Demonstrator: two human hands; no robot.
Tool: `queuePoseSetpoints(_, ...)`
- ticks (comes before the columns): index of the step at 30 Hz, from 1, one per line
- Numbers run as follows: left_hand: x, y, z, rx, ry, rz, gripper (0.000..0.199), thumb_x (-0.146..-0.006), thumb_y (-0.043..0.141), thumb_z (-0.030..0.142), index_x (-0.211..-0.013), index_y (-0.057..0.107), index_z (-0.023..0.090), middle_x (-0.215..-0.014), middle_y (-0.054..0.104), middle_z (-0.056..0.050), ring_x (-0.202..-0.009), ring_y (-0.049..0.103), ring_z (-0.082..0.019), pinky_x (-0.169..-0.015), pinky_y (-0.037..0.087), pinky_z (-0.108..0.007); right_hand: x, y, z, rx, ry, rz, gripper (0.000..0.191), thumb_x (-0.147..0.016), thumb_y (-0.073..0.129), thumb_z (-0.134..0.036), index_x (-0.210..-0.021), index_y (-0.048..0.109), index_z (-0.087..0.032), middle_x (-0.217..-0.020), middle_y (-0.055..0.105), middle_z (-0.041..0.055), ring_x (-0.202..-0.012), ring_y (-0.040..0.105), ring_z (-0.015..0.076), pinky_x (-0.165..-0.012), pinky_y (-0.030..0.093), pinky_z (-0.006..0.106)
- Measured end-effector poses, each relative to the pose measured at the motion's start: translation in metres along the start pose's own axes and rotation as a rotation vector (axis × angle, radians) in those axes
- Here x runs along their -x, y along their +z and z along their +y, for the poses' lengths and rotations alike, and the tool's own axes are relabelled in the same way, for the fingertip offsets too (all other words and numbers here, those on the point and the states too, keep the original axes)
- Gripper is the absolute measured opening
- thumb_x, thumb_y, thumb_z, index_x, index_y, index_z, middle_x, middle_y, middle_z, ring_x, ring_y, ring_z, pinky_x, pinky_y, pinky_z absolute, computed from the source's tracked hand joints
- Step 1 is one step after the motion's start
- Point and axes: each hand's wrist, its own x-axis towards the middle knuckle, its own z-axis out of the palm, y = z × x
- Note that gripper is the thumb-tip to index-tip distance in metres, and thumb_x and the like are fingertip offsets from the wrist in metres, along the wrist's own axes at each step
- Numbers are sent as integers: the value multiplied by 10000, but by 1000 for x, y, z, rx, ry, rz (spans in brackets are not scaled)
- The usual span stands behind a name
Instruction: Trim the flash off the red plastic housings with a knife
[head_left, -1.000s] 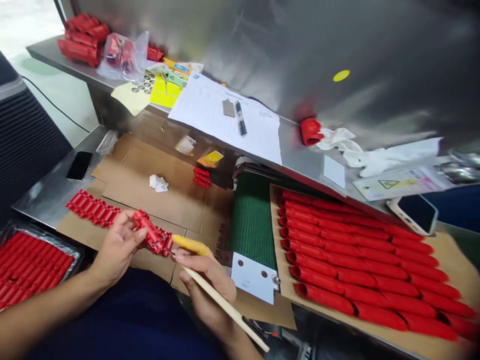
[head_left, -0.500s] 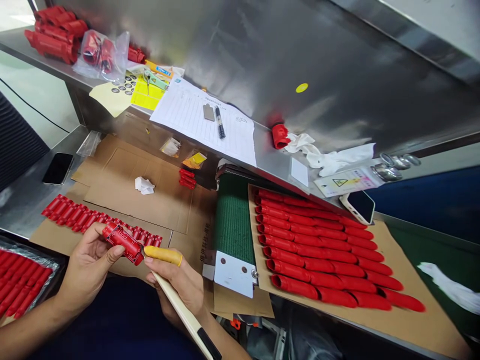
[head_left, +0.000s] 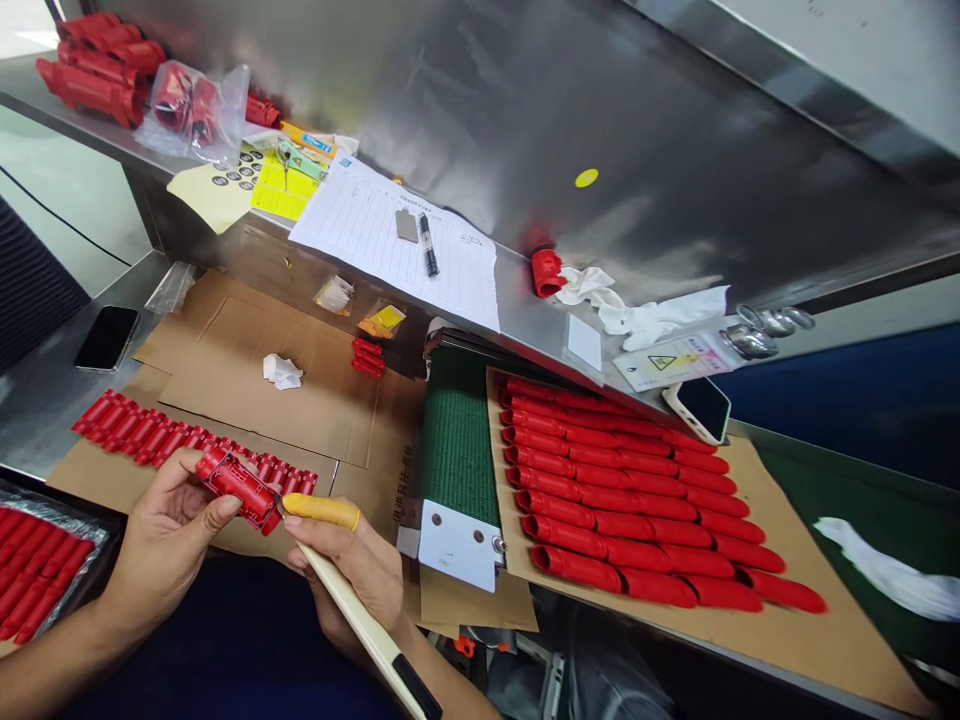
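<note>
A red plastic part (head_left: pixel 238 487) is pinched between the thumb and fingers of my left hand (head_left: pixel 169 545). My right hand (head_left: pixel 349 560) is closed round a long cream-coloured tool (head_left: pixel 360 620) with a black end. A yellow cover (head_left: pixel 322 509) sits on one finger of that hand, and its tip is close against the right end of the red part. The tool's working tip is too small to make out. Just behind my hands, a row of similar red parts (head_left: pixel 157 437) lies on brown cardboard (head_left: pixel 262 420).
Rows of red tubes (head_left: pixel 622 500) lie on cardboard to the right, beside a green belt (head_left: pixel 459 440). A metal shelf (head_left: pixel 517 330) crosses behind with papers (head_left: pixel 397 235) and bagged red parts (head_left: pixel 191 110). A black phone (head_left: pixel 107 337) rests at the left; a tray of red tubes (head_left: pixel 41 565) is lower left.
The whole view has shifted slightly, so the surroundings appear a little further left. Both hands keep the same holds on the red part and the tool.
</note>
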Motion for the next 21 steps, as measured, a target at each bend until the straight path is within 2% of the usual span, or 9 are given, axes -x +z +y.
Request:
queuePoseSetpoints(9,0,16,7,84,-19,52,379,-696,1024,308,-910,720,236,-824,803,12,-749,735,-146,-752,619,-225,2,2,-4,-33,54,52,220,-1061,637,-173,-1256,739,-186,-1110,830,133,-1001,822,235,-855,708,342)
queuePoseSetpoints(13,-1,17,9,120,-37,46,364,-692,1025,295,-900,734,228,-822,799,2,-754,737,-154,-761,620,-238,0,2,-3,-26,72,44,212,-1057,649,-184,-1249,737,-193,-1103,841,127,-1005,830,238,-858,712,333)
queuePoseSetpoints(18,0,20,-3,222,-33,7,310,-765,986,269,-927,725,230,-839,775,24,-796,718,-134,-799,592,-231,5,-8,1,-28,144,-2,171,-1075,659,-259,-1210,760,-229,-1090,850,105,-1015,832,229,-888,704,322)
queuePoseSetpoints(21,1,27,-15,229,-36,32,394,-740,998,384,-883,681,198,-801,733,-2,-751,693,-156,-747,589,-274,13,-20,10,2,259,-70,153,-1049,704,-318,-1151,796,-248,-1122,847,119,-983,846,261,-832,719,332)
